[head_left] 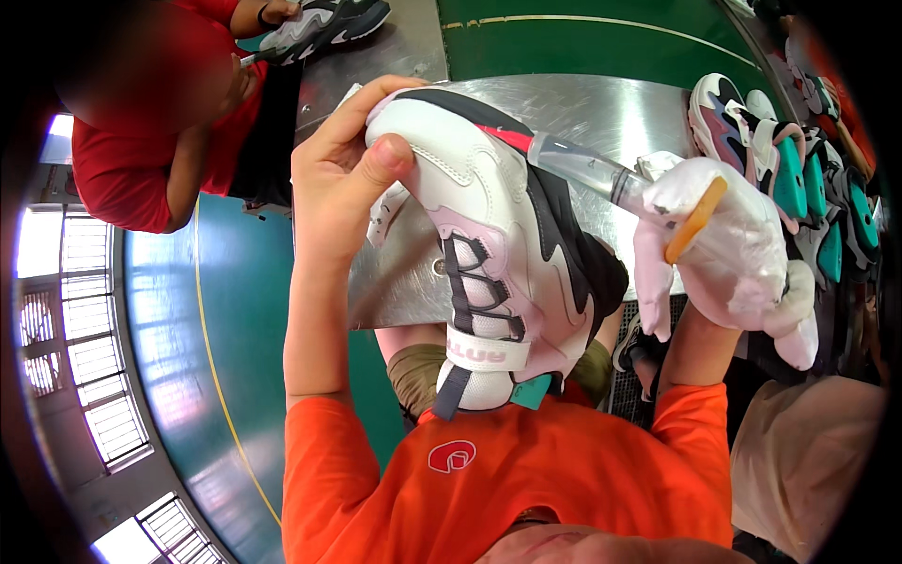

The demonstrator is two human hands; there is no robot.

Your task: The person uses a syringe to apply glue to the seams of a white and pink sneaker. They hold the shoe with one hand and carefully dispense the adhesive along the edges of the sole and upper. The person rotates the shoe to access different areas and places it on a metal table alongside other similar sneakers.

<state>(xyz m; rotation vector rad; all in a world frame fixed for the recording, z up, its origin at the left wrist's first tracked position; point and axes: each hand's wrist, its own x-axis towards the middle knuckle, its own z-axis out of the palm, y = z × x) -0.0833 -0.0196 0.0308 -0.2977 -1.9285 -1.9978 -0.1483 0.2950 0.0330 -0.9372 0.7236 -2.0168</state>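
Note:
My left hand point(352, 169) grips a white, pink and black sneaker point(493, 226) by its toe, thumb on the toe cap and fingers around the sole edge. The shoe hangs over my lap, heel end toward me, with dark laces, a white strap and a teal piece at the collar. My right hand point(719, 244) is in a white glove with an orange band around it. Its fingers are closed on a clear tube-shaped tool point(587, 174) with a narrow end at the sneaker's dark and red sole edge. I cannot tell whether the tip touches.
Beneath the shoe is a metal table point(395, 291). Several sneakers point(719, 108) and teal-lined shoes point(789, 179) crowd the right side. Across at the far left, a person in red point(211, 141) handles another sneaker point(324, 28). White cloth point(385, 211) shows behind my shoe.

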